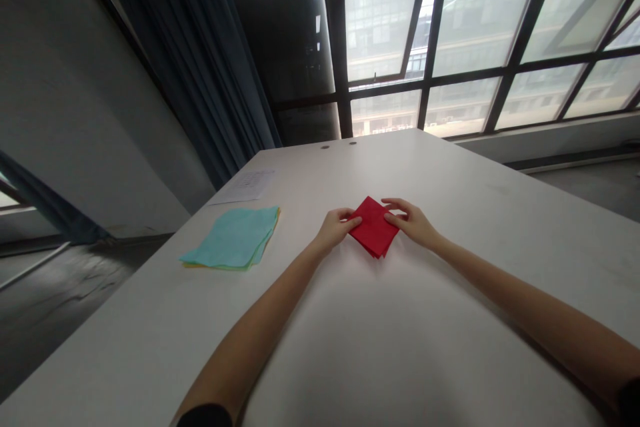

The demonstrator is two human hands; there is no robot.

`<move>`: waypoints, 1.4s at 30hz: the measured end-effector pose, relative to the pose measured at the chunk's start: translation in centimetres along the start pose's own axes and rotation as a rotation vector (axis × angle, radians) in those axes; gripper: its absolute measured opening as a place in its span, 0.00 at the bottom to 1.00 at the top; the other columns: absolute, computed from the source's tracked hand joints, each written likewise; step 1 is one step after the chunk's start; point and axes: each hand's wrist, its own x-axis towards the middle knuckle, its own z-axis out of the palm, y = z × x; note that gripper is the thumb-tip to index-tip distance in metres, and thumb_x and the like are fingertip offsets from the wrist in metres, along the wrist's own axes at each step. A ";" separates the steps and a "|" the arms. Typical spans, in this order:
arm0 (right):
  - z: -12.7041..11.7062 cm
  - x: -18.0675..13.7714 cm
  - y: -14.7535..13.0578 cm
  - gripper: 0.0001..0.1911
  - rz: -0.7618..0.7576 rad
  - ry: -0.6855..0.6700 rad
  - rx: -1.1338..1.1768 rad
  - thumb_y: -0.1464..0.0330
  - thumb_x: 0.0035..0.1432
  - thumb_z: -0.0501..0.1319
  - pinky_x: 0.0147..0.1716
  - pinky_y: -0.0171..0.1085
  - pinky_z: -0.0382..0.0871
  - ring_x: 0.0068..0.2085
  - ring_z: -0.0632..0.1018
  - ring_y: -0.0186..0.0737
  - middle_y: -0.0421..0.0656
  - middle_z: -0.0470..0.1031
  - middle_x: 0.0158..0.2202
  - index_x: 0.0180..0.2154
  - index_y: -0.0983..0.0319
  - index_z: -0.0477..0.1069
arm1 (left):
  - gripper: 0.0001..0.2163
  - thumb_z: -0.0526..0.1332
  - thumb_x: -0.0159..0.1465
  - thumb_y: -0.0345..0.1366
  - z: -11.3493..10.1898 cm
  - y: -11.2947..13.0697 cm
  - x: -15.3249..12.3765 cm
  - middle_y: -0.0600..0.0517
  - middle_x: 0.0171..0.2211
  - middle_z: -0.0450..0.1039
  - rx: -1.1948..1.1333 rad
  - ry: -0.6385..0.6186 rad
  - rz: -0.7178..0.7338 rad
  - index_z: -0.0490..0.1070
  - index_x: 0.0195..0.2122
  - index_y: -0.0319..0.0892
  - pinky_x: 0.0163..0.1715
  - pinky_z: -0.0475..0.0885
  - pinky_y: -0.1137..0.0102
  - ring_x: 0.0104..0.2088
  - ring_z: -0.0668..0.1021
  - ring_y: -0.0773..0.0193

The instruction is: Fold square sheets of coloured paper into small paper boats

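Note:
A red napkin, folded into a layered square, is held up by its side corners just over the white table, one corner pointing toward me. My left hand pinches its left corner, thumb on top and fingers curled behind. At the opposite corner, my right hand grips with the thumb on the red face; its index finger sticks out above the edge. Loose layers show along the lower edge. Whether it is cloth or paper I cannot tell.
Left of my hands lies a stack of light blue and yellow sheets. Behind it is a printed paper by the table's left edge. The white table reaches toward a blue curtain and large windows.

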 end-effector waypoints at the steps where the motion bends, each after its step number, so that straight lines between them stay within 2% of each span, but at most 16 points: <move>1: 0.0 0.1 0.3 0.21 0.027 -0.010 0.047 0.63 0.51 0.58 0.27 0.36 0.71 0.25 0.74 0.31 0.46 0.72 0.43 0.48 0.59 0.63 | 0.12 0.64 0.49 0.36 -0.1 -0.2 0.1 0.50 0.28 0.73 -0.034 0.037 -0.004 0.72 0.33 0.37 0.30 0.68 0.73 0.28 0.74 0.66; 3: 0.0 0.3 1.0 0.21 0.064 -0.022 0.100 0.63 0.49 0.59 0.28 0.37 0.71 0.24 0.73 0.31 0.46 0.72 0.43 0.46 0.60 0.63 | 0.15 0.64 0.48 0.33 -0.1 -0.6 0.2 0.52 0.26 0.72 -0.071 0.085 -0.018 0.69 0.38 0.38 0.28 0.67 0.73 0.25 0.73 0.68; 5: 0.0 0.4 1.6 0.16 0.065 -0.036 0.102 0.64 0.50 0.59 0.29 0.37 0.72 0.25 0.74 0.32 0.45 0.73 0.39 0.41 0.62 0.66 | 0.15 0.63 0.49 0.31 -0.2 -1.1 0.3 0.53 0.26 0.71 -0.041 0.106 -0.011 0.68 0.40 0.40 0.27 0.67 0.73 0.25 0.73 0.68; 9: 0.1 0.3 2.4 0.08 -0.052 -0.030 -0.071 0.66 0.51 0.57 0.34 0.38 0.71 0.32 0.75 0.36 0.44 0.74 0.37 0.33 0.61 0.71 | 0.06 0.59 0.51 0.28 -0.2 -2.2 0.5 0.50 0.31 0.74 0.219 0.082 0.099 0.73 0.29 0.40 0.35 0.68 0.70 0.34 0.74 0.63; 14: 0.7 -0.3 2.9 0.10 -0.147 -0.118 -0.303 0.70 0.53 0.54 0.37 0.40 0.70 0.36 0.75 0.38 0.44 0.74 0.38 0.34 0.59 0.74 | 0.09 0.56 0.54 0.28 -0.2 -3.1 0.1 0.49 0.34 0.73 0.583 0.014 0.188 0.75 0.32 0.42 0.43 0.66 0.66 0.37 0.73 0.61; 19: 1.1 -0.7 3.7 0.12 -0.246 -0.125 -0.444 0.72 0.53 0.54 0.43 0.44 0.67 0.41 0.74 0.40 0.45 0.74 0.41 0.34 0.58 0.75 | 0.11 0.57 0.53 0.28 0.0 -3.5 -0.5 0.47 0.44 0.68 0.815 -0.041 0.312 0.76 0.34 0.44 0.49 0.63 0.65 0.45 0.69 0.59; 21: 1.1 -0.7 3.9 0.11 -0.294 -0.146 -0.503 0.71 0.53 0.54 0.45 0.46 0.66 0.42 0.73 0.42 0.45 0.74 0.40 0.33 0.58 0.75 | 0.11 0.56 0.54 0.29 0.1 -3.7 -0.6 0.47 0.44 0.69 0.881 -0.096 0.346 0.76 0.34 0.44 0.49 0.61 0.63 0.46 0.68 0.57; 25: 1.0 -0.8 4.0 0.11 -0.340 -0.219 -0.548 0.69 0.55 0.53 0.43 0.44 0.65 0.41 0.73 0.41 0.45 0.75 0.37 0.34 0.59 0.75 | 0.12 0.53 0.58 0.31 0.3 -3.6 -0.7 0.46 0.38 0.72 0.936 -0.223 0.345 0.75 0.38 0.44 0.47 0.62 0.64 0.42 0.70 0.58; 29: 1.0 -1.0 3.6 0.11 -0.367 -0.287 -0.597 0.67 0.56 0.53 0.43 0.43 0.64 0.41 0.73 0.41 0.45 0.75 0.37 0.37 0.59 0.73 | 0.13 0.55 0.58 0.36 0.6 -3.2 -1.2 0.44 0.43 0.71 0.927 -0.239 0.316 0.73 0.41 0.42 0.49 0.60 0.63 0.45 0.70 0.56; 32: 0.9 -1.2 3.2 0.13 -0.364 -0.314 -0.606 0.64 0.56 0.54 0.44 0.43 0.63 0.42 0.73 0.41 0.45 0.75 0.39 0.40 0.59 0.72 | 0.18 0.55 0.57 0.39 0.8 -3.1 -1.5 0.44 0.52 0.65 0.900 -0.289 0.297 0.67 0.49 0.43 0.54 0.54 0.63 0.53 0.64 0.56; 35: 0.7 -1.3 3.1 0.15 -0.356 -0.332 -0.614 0.61 0.55 0.55 0.45 0.44 0.62 0.44 0.72 0.43 0.46 0.74 0.41 0.43 0.58 0.71 | 0.24 0.55 0.57 0.44 0.8 -3.3 -1.6 0.45 0.58 0.56 0.883 -0.345 0.222 0.59 0.55 0.44 0.56 0.47 0.58 0.59 0.56 0.55; 42: 0.5 -1.3 3.6 0.23 -0.335 -0.361 -0.628 0.56 0.51 0.57 0.47 0.47 0.60 0.46 0.70 0.46 0.48 0.71 0.44 0.48 0.58 0.68 | 0.34 0.56 0.53 0.55 0.7 -4.1 -1.6 0.43 0.61 0.47 0.893 -0.365 0.182 0.53 0.58 0.45 0.56 0.37 0.51 0.61 0.50 0.48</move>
